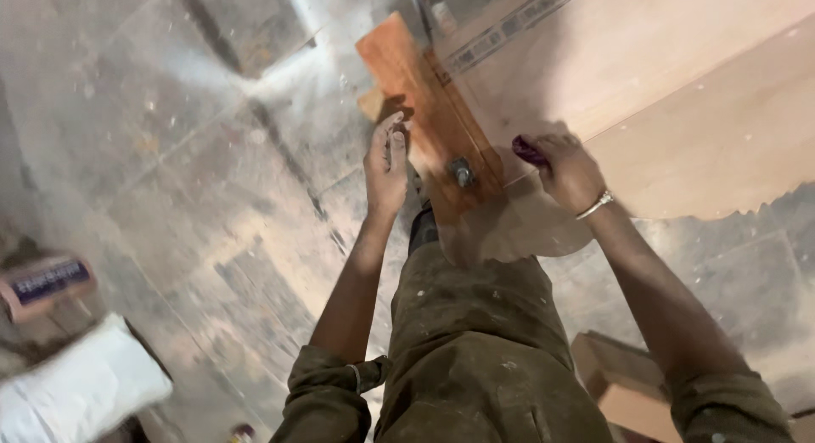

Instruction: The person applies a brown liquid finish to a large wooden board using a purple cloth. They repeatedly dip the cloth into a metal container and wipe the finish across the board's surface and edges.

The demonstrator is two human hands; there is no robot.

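Head view, looking down past a knee in dusty olive-green trousers (475,341).

Left hand (387,164), fingers straight and close together, flat against the left edge of a reddish-brown flat wooden board (429,112). Not wrapped round it, only pressing on its side. Nothing held in that hand.

Reddish-brown board lying slanted, from the upper middle of the picture down toward the knee. Resting on top of a big pale wooden sheet with a curved, wavy cut edge (679,95). Small grey metal bolt or knob (461,171) sticking up near the lower end of the board. Small light wooden block (371,101) peeking out just beside the upper left edge of the board, above the left hand.

Right hand (567,169) curled shut around a small dark purple thing (528,149), only its tip showing past the fingers. Too blurry to tell what kind of thing. Hand resting on the pale sheet, just to the right of the board's lower end. Thin silver bangle (596,205) round the right wrist.

Grey dusty tiled floor (187,154) under everything, speckled with white spots. White soft sack (81,388) at the bottom left, well apart from the hands. Brown roll with a dark label (42,283) near the left edge. Plain cardboard box (624,383) at the bottom right, beside the knee.
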